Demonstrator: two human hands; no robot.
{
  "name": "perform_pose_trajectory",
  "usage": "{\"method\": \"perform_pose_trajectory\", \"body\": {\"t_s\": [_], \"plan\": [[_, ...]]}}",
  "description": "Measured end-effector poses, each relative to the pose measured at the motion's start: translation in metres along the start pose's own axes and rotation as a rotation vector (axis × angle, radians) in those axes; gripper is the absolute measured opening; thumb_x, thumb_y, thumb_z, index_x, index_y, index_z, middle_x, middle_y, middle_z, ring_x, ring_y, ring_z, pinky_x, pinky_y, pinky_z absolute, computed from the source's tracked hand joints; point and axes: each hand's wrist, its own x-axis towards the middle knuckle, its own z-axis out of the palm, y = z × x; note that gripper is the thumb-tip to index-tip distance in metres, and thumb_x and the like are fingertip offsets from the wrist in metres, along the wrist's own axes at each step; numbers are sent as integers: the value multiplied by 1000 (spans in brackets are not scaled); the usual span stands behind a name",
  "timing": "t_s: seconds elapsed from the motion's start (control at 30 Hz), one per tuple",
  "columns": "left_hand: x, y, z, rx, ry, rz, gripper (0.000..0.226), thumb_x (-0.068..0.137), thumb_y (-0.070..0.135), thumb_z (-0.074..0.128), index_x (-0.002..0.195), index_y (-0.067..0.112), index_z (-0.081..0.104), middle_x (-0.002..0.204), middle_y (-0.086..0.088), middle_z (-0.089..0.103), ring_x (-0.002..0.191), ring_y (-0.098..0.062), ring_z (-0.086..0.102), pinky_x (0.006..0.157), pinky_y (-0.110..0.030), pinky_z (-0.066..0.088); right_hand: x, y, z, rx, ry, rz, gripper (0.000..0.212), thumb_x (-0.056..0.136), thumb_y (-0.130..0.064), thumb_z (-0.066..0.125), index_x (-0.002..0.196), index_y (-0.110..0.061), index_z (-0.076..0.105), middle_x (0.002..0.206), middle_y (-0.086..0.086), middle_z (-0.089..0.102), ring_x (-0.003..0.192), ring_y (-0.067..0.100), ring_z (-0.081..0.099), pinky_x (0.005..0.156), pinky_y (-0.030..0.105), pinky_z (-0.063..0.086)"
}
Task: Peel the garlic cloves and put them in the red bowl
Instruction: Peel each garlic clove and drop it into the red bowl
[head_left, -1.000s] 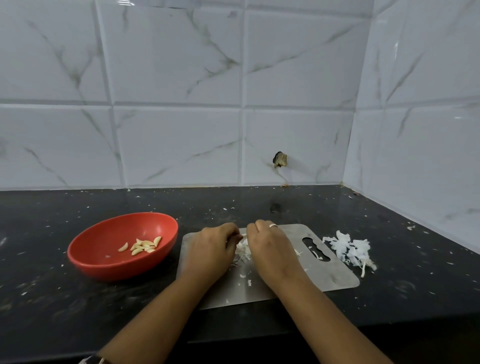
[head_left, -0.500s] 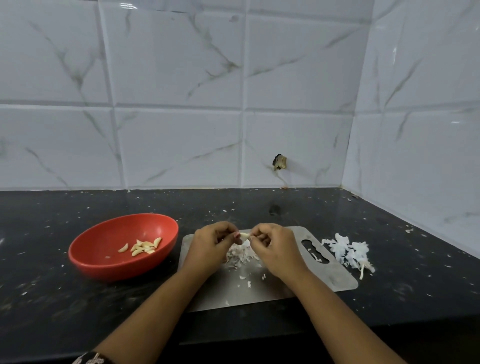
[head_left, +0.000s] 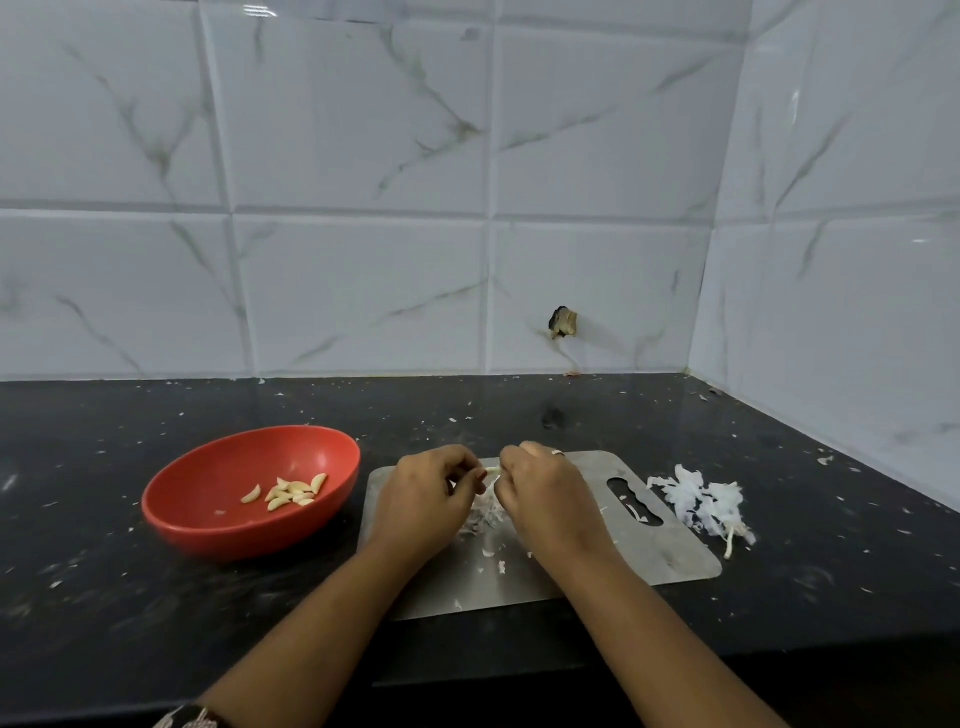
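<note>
A small pale garlic clove (head_left: 491, 472) is pinched between the fingertips of my left hand (head_left: 423, 499) and my right hand (head_left: 545, 496), just above a steel cutting board (head_left: 670, 556). Under the hands lies a little heap of garlic skins and bits (head_left: 485, 517) on the board. The red bowl (head_left: 208, 525) stands to the left of the board on the black counter, with several peeled cloves (head_left: 291, 492) inside it.
A pile of white garlic skins (head_left: 701, 501) lies on the counter by the board's right edge. Small skin flakes are scattered over the black counter (head_left: 519, 410). Tiled walls close the back and right sides.
Both hands lifted from the heap on the board, picked up a clove between the fingertips, and now hold it slightly above the board.
</note>
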Motion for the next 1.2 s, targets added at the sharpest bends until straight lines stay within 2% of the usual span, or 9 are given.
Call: {"method": "perform_pose_trajectory", "body": {"t_s": [0.17,0.33,0.43,0.5,0.6,0.67,0.83,1.07,1.2], "plan": [[1,-1,1,-69,-22,-13,10,91,21,63,85,22,71,73,16,70,67,3,62,62,-16,49,1,6,2,72,-47,147,15,93,-14,54,78,-14,56,73,-5,45,66,12,42,51,14,27],[4,-5,1,-227,-60,-41,13,91,10,63,83,15,71,72,8,72,52,5,57,52,-10,43,0,25,-2,272,-59,321,17,89,-11,61,72,-11,65,61,-3,59,53,7,52,52,17,45],[4,-5,3,-246,-32,-64,9,89,12,65,83,15,72,72,8,72,55,7,59,52,-9,44,0,21,-2,238,-121,281,10,88,-14,64,82,-14,72,72,-2,67,65,10,62,64,28,55],[5,-7,4,-281,-2,-71,9,87,10,67,81,16,72,71,8,72,57,4,61,54,-16,49,-1,17,-2,186,-156,238,7,88,-19,67,89,-19,74,81,-4,71,72,8,64,70,26,55],[5,-8,4,-298,2,-64,15,86,9,69,78,22,69,71,9,72,62,1,65,58,-25,54,-3,15,-4,105,-171,169,14,93,-32,62,91,-25,74,88,-9,72,77,7,63,74,25,52],[5,-9,4,-309,5,-65,19,84,9,71,77,26,68,71,11,71,63,3,64,57,-22,54,-4,15,-5,37,-149,130,22,95,-39,56,91,-27,74,88,-9,73,77,9,62,77,29,49],[6,-10,5,-328,13,-52,17,82,6,72,80,24,70,71,13,70,62,5,63,55,-14,48,-4,13,-8,107,-154,200,10,91,-27,64,98,-29,71,89,-12,70,72,2,56,72,19,47],[7,-9,3,-415,25,-71,20,83,1,70,78,21,71,67,10,69,52,5,57,53,-15,47,0,13,-5,622,-155,306,20,89,-5,64,101,-19,72,89,-9,70,83,0,66,72,9,50],[8,-10,4,-416,48,-70,19,81,4,73,76,22,72,64,12,68,52,6,56,53,-16,46,0,13,-7,764,-151,339,19,88,-2,63,95,-16,75,86,-3,74,82,4,69,74,17,55]]}}
